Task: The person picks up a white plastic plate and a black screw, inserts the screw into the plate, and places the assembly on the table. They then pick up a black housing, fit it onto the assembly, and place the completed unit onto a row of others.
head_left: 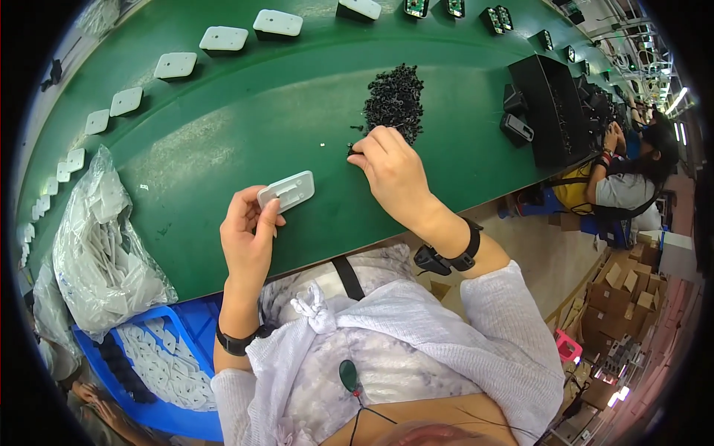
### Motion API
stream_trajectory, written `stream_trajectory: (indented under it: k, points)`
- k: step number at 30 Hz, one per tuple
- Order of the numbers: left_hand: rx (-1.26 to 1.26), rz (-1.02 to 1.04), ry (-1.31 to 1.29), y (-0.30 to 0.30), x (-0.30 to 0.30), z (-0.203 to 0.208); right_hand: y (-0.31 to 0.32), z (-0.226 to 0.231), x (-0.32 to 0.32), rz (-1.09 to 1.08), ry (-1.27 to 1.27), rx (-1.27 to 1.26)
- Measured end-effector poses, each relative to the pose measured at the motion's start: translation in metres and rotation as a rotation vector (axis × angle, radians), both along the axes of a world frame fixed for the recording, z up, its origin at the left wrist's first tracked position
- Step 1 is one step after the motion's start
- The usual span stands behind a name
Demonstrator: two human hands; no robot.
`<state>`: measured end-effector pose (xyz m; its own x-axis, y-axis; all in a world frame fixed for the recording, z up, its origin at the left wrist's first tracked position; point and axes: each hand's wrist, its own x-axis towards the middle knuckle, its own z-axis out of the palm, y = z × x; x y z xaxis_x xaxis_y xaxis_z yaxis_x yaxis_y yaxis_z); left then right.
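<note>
White cover [287, 192] sits pinched in left hand [249, 223].
Right hand [394, 167] arches palm-down, pinching a small black part [351, 149].

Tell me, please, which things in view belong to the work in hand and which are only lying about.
Likely in the work:
pale grey plate, in the left hand
small black part, pinched in the right hand
pile of black parts

Likely just lying about:
cardboard boxes
pink plastic object

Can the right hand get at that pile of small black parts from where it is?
Most likely yes: the right hand is by the near edge of the pile, and nothing visible blocks the way. Its fingertips seem to pinch one black part, though.
</note>
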<state>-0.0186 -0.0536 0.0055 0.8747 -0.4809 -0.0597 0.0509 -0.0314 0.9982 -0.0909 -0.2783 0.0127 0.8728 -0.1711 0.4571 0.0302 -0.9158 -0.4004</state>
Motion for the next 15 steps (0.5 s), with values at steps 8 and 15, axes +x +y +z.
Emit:
stream_trajectory:
  k: [8,15]
  points:
    - [0.026,0.032,-0.025,-0.002,0.003,0.005,-0.007,0.005,0.023,0.056,-0.038,0.022]
    - [0.076,0.081,-0.201,-0.021,0.008,0.022,-0.001,0.035,0.032,0.033,0.019,0.317]
